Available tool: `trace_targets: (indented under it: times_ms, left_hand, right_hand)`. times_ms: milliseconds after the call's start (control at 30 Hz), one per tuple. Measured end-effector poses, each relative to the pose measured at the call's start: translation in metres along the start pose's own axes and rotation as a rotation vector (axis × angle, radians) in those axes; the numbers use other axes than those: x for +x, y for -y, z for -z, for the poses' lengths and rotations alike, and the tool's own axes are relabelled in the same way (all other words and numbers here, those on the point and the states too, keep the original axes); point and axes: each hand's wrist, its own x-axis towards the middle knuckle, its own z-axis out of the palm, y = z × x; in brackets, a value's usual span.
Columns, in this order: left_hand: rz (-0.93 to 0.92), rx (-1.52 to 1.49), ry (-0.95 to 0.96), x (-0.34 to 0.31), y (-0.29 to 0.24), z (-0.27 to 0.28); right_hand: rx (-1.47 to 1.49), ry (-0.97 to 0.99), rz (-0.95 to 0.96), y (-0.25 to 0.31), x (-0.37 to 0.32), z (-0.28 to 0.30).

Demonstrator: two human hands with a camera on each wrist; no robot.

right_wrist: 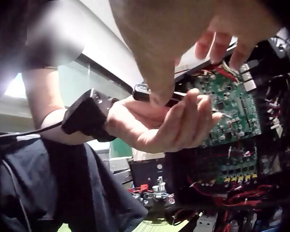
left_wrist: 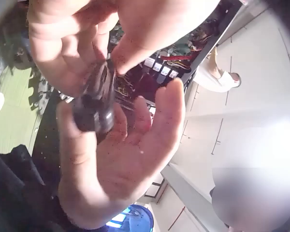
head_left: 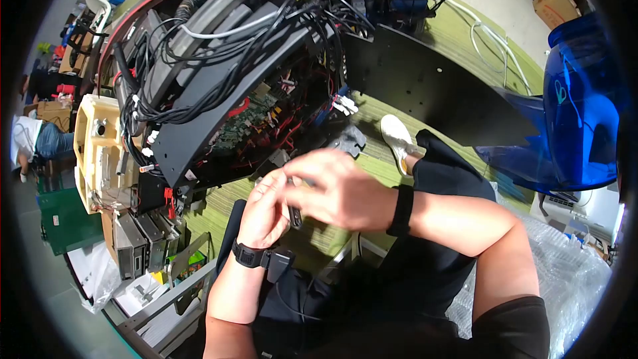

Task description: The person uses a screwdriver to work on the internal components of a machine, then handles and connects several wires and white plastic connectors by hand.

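Note:
In front of the open machine [head_left: 249,119], both hands meet at a small black tool [head_left: 296,217] with a smooth, rounded handle end. My left hand [head_left: 264,209], palm up, holds it, its thumb along the handle in the left wrist view. From above, the fingers of my right hand [head_left: 342,189], blurred in the head view, pinch the tool's narrower end [left_wrist: 104,72]. A slim metallic part [right_wrist: 181,94] shows beside the handle in the right wrist view. What kind of tool it is, I cannot tell. Green circuit boards [right_wrist: 232,108] with wiring lie behind the hands.
Black cables [head_left: 219,53] drape over the machine's frame. A large black panel [head_left: 432,80] juts out to the right, beside a transparent blue shell [head_left: 581,106]. Bubble wrap [head_left: 551,272] lies at the lower right. Grey metal boxes [head_left: 136,246] stand at the left.

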Motion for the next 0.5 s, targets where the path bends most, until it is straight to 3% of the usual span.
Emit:
trace_targets:
  times_ms: [100,133,167,233,267,333,367,433,500]
  left_hand:
    - [-0.066,0.011,-0.056,0.003,-0.009,0.0]
    - [-0.066,-0.008,-0.1,0.005,-0.011,-0.004]
    - [-0.077,-0.017,-0.093,0.005,-0.012,-0.004]
    - [-0.074,-0.035,-0.122,0.007,-0.012,-0.002]
    - [-0.065,-0.035,-0.151,0.006,-0.014,-0.007]
    - [-0.057,-0.036,-0.135,0.006,-0.016,-0.005]
    - [-0.042,-0.026,-0.123,0.005,-0.017,-0.004]
    - [-0.046,-0.025,-0.122,0.004,-0.018,-0.004]
    - [-0.039,0.001,-0.119,0.004,-0.019,-0.004]
  right_hand:
    - [-0.091,-0.45,-0.29,-0.024,0.01,0.003]
    - [-0.051,-0.594,-0.472,-0.039,0.011,-0.005]
    - [0.038,-0.596,-0.721,-0.048,0.012,-0.006]
    - [0.167,-0.533,-0.928,-0.081,0.007,-0.016]
    - [0.159,-0.529,-0.918,-0.095,0.007,-0.023]
    - [-0.192,-0.557,-0.626,-0.111,0.01,-0.032]
    - [-0.197,-0.551,-0.618,-0.106,0.013,-0.029]
    - [0.278,-0.369,-0.826,-0.095,0.019,-0.025]
    - [0.399,-0.47,-0.742,-0.079,0.017,-0.032]
